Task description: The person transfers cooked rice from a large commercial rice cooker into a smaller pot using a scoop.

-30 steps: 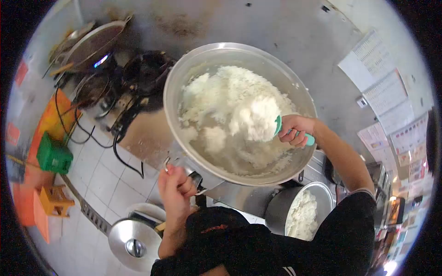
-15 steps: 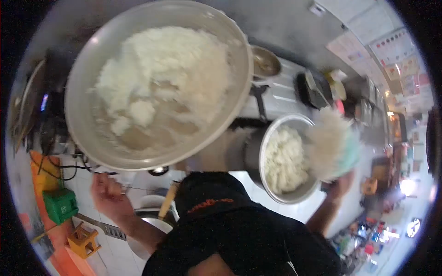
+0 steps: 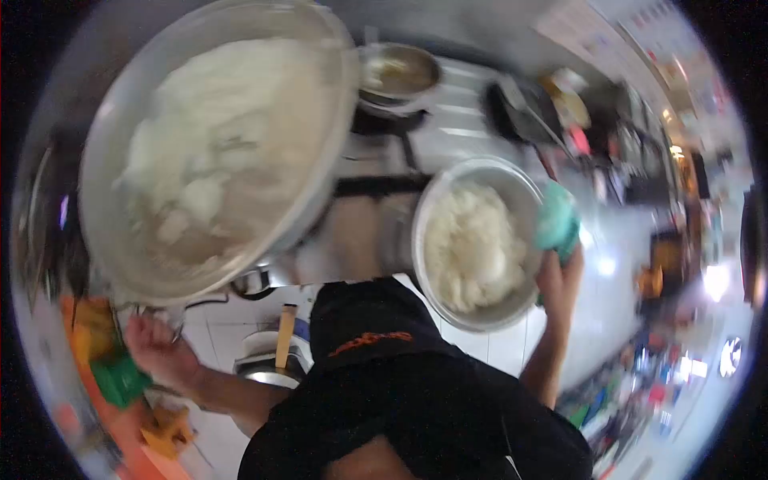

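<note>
Two vessels hold white rice (image 3: 472, 248): wide pan (image 3: 108, 200), smaller pot (image 3: 520, 200); right hand (image 3: 558, 280) has fingers clamped on green scoop (image 3: 558, 218) beside pot rim; left hand (image 3: 162, 350) near pan, finger state cannot be told.

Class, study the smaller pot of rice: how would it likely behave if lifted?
The smaller pot would probably feel heavy, given the rice mounded inside. Its metal-looking wall suggests it would stay stiff. The rice sits below the rim, so a slight tilt probably wouldn't spill it.
</note>
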Demonstrator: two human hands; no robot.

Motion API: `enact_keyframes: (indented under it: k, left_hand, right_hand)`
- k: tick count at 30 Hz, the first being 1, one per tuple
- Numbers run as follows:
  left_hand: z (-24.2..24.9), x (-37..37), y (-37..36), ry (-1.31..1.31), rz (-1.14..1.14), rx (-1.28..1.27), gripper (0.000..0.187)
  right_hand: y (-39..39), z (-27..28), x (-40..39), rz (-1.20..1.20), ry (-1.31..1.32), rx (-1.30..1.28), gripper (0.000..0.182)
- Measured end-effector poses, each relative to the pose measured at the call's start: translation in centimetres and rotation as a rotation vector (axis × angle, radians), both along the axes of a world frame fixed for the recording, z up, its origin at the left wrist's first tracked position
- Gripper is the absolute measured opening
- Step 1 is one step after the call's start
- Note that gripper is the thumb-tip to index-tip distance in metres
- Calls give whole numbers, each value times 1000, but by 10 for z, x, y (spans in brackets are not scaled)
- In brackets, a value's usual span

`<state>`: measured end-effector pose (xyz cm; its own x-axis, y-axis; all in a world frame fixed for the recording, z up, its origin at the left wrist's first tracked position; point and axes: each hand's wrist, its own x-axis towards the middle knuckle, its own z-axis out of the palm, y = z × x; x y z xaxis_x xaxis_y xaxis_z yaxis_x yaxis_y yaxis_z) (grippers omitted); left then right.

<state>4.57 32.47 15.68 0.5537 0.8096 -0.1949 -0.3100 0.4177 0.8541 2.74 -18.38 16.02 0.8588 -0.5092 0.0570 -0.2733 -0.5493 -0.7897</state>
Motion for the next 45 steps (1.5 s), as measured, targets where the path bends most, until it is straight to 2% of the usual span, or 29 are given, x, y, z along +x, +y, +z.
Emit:
enact_keyframes:
  k: [1, 2, 4, 5, 7, 9, 11, 12, 13, 14, 15, 17, 18, 19, 21, 23, 24, 25, 27, 28, 30, 34, 36, 37, 39, 40, 42, 43, 45]
  left_hand:
    - [-13, -4, 6, 42, 68, 106, 26]
    - [-14, -9, 16, -27, -99, -17, 23]
    - [-12, -6, 6, -1, -49, -35, 21]
    - [-20, -8, 12, -118, -193, -28, 21]
    - [-7, -7, 3, -101, -148, -122, 17]
    - [-7, -10, 3, -94, -188, -161, 14]
    - [-7, -12, 4, -100, -186, -194, 13]
    - [-7, -13, 3, -90, -197, -213, 12]
    - [-7, -13, 5, -101, -182, -222, 12]
    - [-7, -12, 6, -114, -193, -266, 12]
    - [-9, -13, 6, -124, -204, -309, 12]
    - [-12, -15, 6, -139, -221, -272, 16]
    - [-9, -14, 4, -77, -221, -254, 19]
    - [-5, -11, 3, -12, -218, -236, 21]
    - [5, -8, 4, 63, -188, -265, 22]
    - [6, -8, 1, 108, -214, -214, 20]
    - [4, -9, -2, 134, -209, -194, 16]
    - [3, -9, -1, 137, -220, -199, 16]
    - [7, -6, -1, 182, -210, -235, 16]
    - [11, -6, 1, 173, -230, -223, 15]
    - [12, -4, 2, 209, -244, -198, 15]
    - [17, -3, 0, 258, -210, -172, 15]
    - [14, -3, 0, 242, -220, -175, 15]
    - [12, -4, -1, 237, -211, -165, 15]
    - [9, -4, -1, 228, -227, -113, 16]
    - [9, -3, 0, 223, -243, -104, 16]
    - [10, -2, 0, 207, -210, -84, 16]
    - [9, -3, 1, 193, -217, -79, 16]
    - [8, -4, 2, 223, -224, -82, 16]
  right_hand:
    - [10, 10, 11, -38, 10, 205, 40]
    - [29, 23, 29, 43, -70, 224, 42]
    - [66, 47, 65, 216, -223, 278, 50]
    - [75, 48, 82, 359, -326, 357, 47]
    - [130, 74, 124, 542, -412, 318, 37]
    - [185, 97, 165, 797, -197, -135, 28]
    - [239, 86, 229, 1240, -410, -631, 29]
    - [268, 70, 256, 1255, -148, -662, 30]
    - [305, 52, 286, 1276, -64, -789, 27]
    - [346, 39, 303, 1209, 87, -681, 28]
    - [372, -1, 335, 1199, -185, -735, 27]
    - [438, -9, 345, 1073, 252, -544, 21]
    - [462, -25, 348, 1087, 253, -539, 21]
    - [486, -46, 349, 1250, 254, -704, 20]
    - [507, -71, 355, 1441, 279, -859, 22]
    - [497, -55, 357, 1423, 499, -522, 24]
    - [498, -42, 352, 1527, 406, -688, 21]
    - [502, -35, 353, 1517, 415, -687, 21]
    - [510, -35, 363, 1603, 515, -928, 19]
    - [515, -38, 369, 1590, 524, -909, 19]
    - [526, -45, 373, 1894, 496, -1243, 18]
    - [530, -24, 318, 2007, 567, -1233, 19]
    - [520, -30, 301, 2188, 803, -1171, 20]
    - [516, -27, 293, 2192, 785, -1177, 20]
    - [503, -17, 280, 2256, 1020, -1367, 19]
    - [495, -11, 278, 2240, 1017, -1358, 19]
    - [476, 1, 275, 2203, 1215, -1377, 14]
    - [465, 5, 279, 2185, 1208, -1384, 14]
    - [438, 8, 291, 2128, 1479, -947, 18]
